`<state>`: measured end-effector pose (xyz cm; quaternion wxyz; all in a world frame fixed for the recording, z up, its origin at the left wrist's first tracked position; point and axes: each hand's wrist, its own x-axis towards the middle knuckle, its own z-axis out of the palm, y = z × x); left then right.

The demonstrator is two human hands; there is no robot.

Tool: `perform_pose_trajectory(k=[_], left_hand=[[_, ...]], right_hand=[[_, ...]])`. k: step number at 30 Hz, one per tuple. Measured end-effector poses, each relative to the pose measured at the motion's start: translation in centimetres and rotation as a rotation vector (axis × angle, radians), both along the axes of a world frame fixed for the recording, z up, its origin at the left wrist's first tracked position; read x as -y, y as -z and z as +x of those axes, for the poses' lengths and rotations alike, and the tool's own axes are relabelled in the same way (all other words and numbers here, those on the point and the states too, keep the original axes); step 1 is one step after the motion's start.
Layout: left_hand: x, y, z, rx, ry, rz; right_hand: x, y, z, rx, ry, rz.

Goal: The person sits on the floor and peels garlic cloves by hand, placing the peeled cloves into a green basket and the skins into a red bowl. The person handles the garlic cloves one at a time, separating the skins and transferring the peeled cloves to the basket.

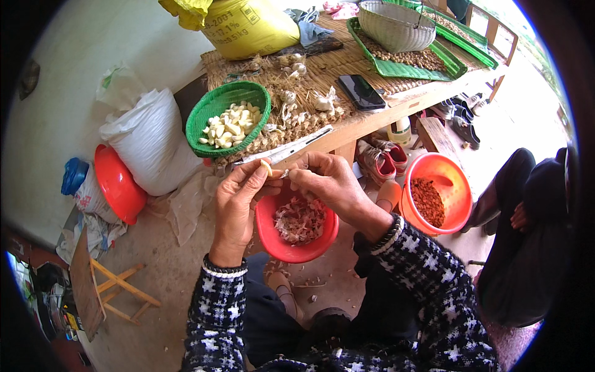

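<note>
My left hand (239, 200) pinches a pale garlic clove (266, 167) between thumb and fingertips. Close on its right, my right hand (332, 181) has its fingertips closed on a thin scrap of garlic skin (284, 174). Both hands are above a red plastic basin (297, 255) that holds a heap of papery garlic skins (301, 221). Beyond my left hand, a green woven basket (194, 136) on the table's near left corner contains many peeled cloves (232, 124). Garlic bulbs (297, 69) and loose skins lie on the straw mat beside it.
A black phone (361, 92) lies near the edge of the wooden table (362, 125). A yellow sack (251, 28) and green trays (395, 69) stand farther back. An orange-red bucket (458, 186) of reddish-brown bits stands at right, near a seated person (516, 242). A folding stool (88, 283) leans at left.
</note>
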<state>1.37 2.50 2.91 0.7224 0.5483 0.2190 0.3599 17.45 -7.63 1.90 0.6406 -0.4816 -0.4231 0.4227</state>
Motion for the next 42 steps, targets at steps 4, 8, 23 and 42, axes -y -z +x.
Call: perform_pose_trajectory(k=[4, 8, 23, 42], left_hand=[[0.1, -0.4, 0.0, -0.016, -0.011, -0.060], [0.0, 0.0, 0.1, 0.009, 0.003, -0.067], [0.3, 0.6, 0.3, -0.059, -0.019, 0.010], [-1.4, 0.9, -0.4, 0.017, 0.103, -0.141]], right_hand=[[-0.1, 0.0, 0.2, 0.061, 0.060, 0.010], [-0.3, 0.8, 0.5, 0.290, 0.133, 0.069], [-0.7, 1.2, -0.3, 0.340, 0.187, 0.132], [-0.8, 2.4, 0.5, 0.619, 0.297, 0.050]])
